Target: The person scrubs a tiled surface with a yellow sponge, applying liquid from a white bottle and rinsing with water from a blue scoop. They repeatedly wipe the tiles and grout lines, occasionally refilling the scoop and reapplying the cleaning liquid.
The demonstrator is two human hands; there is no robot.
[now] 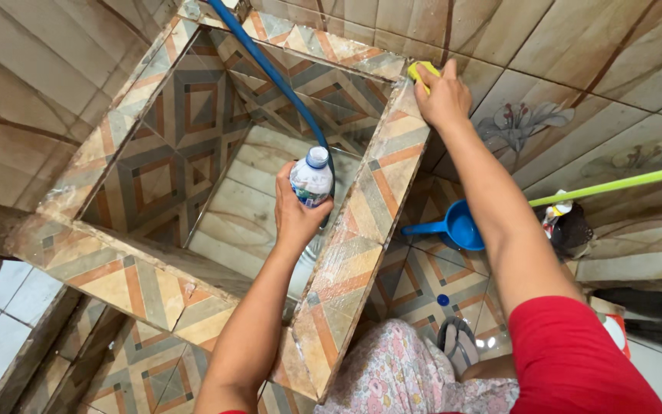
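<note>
left hand (294, 211) has its grip wrapped round a small clear plastic bottle (312, 179) over the tiled basin's rim (362, 230) while the right hand (444, 96) presses a yellow sponge (421, 71) at the far corner, so looks like mid-scrub

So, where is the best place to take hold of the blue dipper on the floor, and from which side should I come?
Probably grip the blue dipper by its straight handle, which sticks out to the left of the round bowl and lies free above the floor tiles. Come from above on that left side; the tiled tank wall stands close there, and a dark bag crowds the right.
</note>
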